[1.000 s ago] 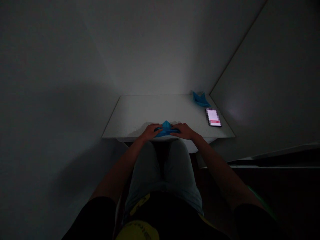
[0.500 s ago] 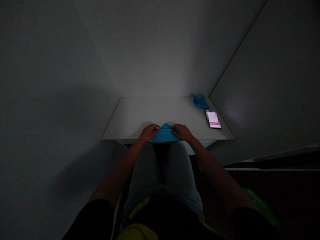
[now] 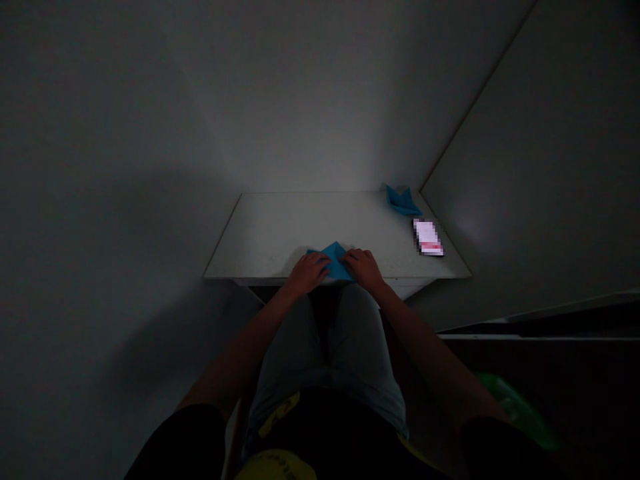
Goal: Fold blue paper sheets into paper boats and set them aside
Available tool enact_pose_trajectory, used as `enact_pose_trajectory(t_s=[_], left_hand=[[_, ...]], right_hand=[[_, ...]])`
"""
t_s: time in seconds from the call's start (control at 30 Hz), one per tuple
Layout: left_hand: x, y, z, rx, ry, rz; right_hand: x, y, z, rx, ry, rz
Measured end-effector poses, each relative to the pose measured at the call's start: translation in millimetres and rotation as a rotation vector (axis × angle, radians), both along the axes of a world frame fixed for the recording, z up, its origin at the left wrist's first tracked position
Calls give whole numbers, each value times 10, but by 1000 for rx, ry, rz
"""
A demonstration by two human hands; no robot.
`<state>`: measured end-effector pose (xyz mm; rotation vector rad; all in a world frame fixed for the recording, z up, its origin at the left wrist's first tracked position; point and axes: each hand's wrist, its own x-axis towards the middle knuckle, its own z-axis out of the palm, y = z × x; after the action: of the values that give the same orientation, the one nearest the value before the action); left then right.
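A folded piece of blue paper [image 3: 336, 253] lies at the front edge of the white table [image 3: 270, 227], its pointed top facing away from me. My left hand [image 3: 310, 270] is on its left part, fingers closed together on the paper. On the right side, my right hand [image 3: 363, 265] grips the paper with curled fingers. Both hands cover much of the sheet, so its lower folds are partly hidden.
At the back right corner of the table sits a blue paper boat [image 3: 402, 201]. A phone with a lit screen [image 3: 428, 237] lies in front of it. Walls rise behind and to the right. Something green [image 3: 520, 410] is low at the right.
The blue paper's outline has changed from a wide, even shape to an angled one with a corner out at the left. My left hand has moved right and lies more over the paper.
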<state>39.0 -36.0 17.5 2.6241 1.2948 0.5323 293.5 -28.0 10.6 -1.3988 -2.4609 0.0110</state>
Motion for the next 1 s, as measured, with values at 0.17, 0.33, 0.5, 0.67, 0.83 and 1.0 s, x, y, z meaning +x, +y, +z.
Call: enact_pose_trajectory(t_s=[0.17,0.33,0.5,0.67,0.83,1.0], left_hand=[[29,-176,-183,20,14,10],[-108,-279,-264,50,2,125],[-247,-407,-245,-5,-79,146],[-257,-334,-24,-50,-321,188],[-143,61,207,-169,-632,276],[-172,388,169,-280,-555,308]], right_hand=[[103,-160,-141,33,100,20],[280,-362,-209,51,161,51],[417,-437,-223,-6,183,146],[536,-335,-21,-62,412,122],[499,-14,302,-107,704,5],[458,348,140,-179,667,-91]])
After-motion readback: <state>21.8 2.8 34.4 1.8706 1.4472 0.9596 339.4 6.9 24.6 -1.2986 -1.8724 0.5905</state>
